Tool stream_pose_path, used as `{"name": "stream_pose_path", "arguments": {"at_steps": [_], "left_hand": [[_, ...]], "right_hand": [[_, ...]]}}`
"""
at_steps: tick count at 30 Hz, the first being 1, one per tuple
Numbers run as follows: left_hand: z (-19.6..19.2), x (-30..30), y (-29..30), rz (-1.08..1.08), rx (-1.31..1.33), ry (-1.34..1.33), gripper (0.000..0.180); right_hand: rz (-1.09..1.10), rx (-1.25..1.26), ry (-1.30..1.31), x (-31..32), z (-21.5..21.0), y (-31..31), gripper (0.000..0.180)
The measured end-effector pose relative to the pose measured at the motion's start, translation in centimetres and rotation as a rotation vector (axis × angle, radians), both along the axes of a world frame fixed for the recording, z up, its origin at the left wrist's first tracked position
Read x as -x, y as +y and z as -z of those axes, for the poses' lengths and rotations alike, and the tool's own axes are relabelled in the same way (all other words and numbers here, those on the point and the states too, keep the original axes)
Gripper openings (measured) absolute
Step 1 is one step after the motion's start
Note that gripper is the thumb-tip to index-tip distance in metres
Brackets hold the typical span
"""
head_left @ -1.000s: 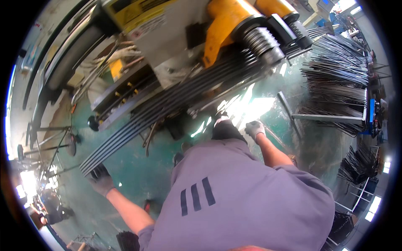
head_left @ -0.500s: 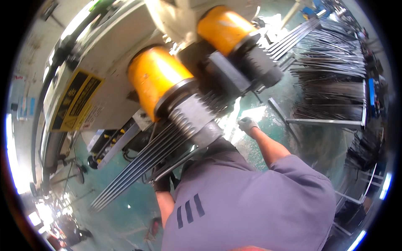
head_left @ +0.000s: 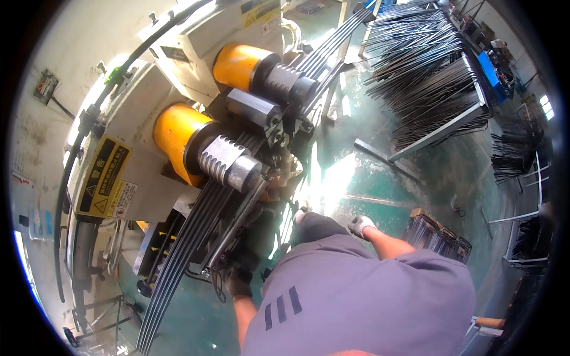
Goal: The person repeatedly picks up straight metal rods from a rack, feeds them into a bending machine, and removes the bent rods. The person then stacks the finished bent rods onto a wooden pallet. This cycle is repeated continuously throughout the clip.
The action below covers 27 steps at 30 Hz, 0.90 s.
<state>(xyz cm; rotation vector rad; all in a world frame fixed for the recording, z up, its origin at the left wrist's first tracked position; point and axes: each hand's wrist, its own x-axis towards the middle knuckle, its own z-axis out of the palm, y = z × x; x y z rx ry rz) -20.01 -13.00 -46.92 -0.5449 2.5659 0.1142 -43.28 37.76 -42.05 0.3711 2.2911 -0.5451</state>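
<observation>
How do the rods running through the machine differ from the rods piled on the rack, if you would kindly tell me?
The rods in the machine lie side by side in an orderly row; the rods on the rack cross in an untidy heap. The machine's rods are few, while the rack's are many. The machine's rods pass beneath orange cylinders; the rack's lie apart from them. Both are long, thin and straight-looking.
</observation>
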Motion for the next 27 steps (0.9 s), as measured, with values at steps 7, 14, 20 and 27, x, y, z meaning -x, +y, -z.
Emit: {"name": "stream_pose_path", "arguments": {"at_steps": [7,14,20,27], "left_hand": [[-2.2,-1.9,-0.9,1.705,2.436,-0.826,0.014],[-15.5,1.0,-0.7,1.792,2.574,-1.85,0.024],[-25.0,3.9,0.6,1.694,2.213,-2.401,0.037],[-32.2,5.7,1.3,1.353,2.126,-2.969,0.05]], "right_hand": [[0.019,0.026,0.035,1.1,2.7,2.0,0.033],[-0.146,0.277,0.358,12.3,0.8,-3.8,0.038],[-0.004,0.755,0.548,17.0,-11.9,-11.7,0.042],[0.078,1.098,0.679,18.8,-20.1,-18.2,0.044]]}}
